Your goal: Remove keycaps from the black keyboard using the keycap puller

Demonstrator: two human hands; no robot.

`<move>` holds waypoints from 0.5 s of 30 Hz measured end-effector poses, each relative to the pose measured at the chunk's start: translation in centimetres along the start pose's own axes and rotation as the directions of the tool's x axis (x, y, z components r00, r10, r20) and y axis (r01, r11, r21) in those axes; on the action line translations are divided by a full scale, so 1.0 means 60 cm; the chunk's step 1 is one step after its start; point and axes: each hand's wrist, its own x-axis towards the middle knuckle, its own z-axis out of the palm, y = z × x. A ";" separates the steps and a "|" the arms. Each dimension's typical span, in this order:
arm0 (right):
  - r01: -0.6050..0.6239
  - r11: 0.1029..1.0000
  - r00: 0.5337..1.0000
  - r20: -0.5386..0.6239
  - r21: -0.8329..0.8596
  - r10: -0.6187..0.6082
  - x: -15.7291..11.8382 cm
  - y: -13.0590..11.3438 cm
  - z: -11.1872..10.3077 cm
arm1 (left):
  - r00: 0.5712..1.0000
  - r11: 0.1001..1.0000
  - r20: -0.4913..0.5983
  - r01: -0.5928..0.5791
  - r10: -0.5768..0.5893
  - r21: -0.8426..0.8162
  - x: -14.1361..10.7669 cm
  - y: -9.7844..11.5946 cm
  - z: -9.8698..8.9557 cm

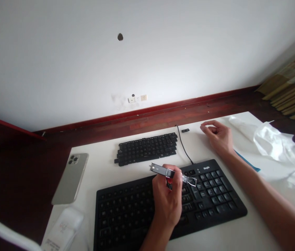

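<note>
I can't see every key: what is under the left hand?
The black keyboard runs beneath the left hand, which grips a gray tool. Number-pad keys show to its right; the part directly under the hand is covered, so I can't tell whether keycaps are fitted there.

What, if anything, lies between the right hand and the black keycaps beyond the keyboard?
The black cable crosses the table between the right hand and the black keycaps. A small black piece sits nearby, toward the table's far edge, off the direct line.

We see a pale wall (84, 62) with outlets (137, 99) at twelve o'clock, dark reddish floor (105, 134), and patterned curtains (293, 87) at two o'clock.
</note>
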 end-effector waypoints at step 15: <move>0.058 0.997 0.997 -0.061 0.056 -0.054 0.013 0.006 0.001 | 0.993 0.993 -0.031 -0.112 0.113 0.045 0.005 -0.014 0.003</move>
